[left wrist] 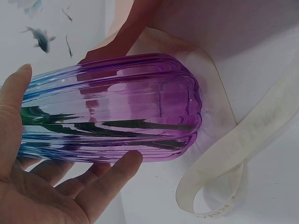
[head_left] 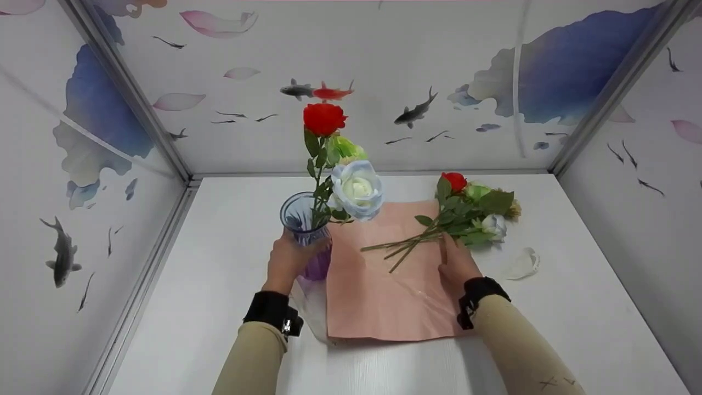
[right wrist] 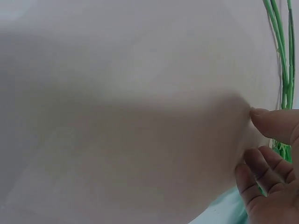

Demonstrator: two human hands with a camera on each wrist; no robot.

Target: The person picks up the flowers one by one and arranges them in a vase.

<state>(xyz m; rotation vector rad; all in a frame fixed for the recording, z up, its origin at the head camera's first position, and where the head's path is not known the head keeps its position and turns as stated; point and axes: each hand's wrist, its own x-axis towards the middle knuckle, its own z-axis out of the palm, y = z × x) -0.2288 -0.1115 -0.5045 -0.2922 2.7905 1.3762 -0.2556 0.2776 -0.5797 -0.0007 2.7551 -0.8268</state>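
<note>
My left hand [head_left: 290, 258] grips a ribbed glass vase [left wrist: 140, 107], blue at the rim and purple at the base. In the head view, a red rose [head_left: 324, 119], a green flower [head_left: 346, 149] and a pale blue-white rose [head_left: 357, 190] stand in it. My right hand [head_left: 458, 263] pinches the right edge of pink wrapping paper [head_left: 378, 291]; some of its fingers are hidden behind the sheet in the right wrist view. Just above that hand lies a bunch of flowers, its stems [head_left: 408, 244] across the paper.
A cream ribbon [left wrist: 210, 186] curls beside the vase base in the left wrist view. Right of the bunch, a small white translucent piece [head_left: 524, 264] lies on the white table [head_left: 576, 323]. Printed panels [head_left: 373, 49] wall the table at the back and sides.
</note>
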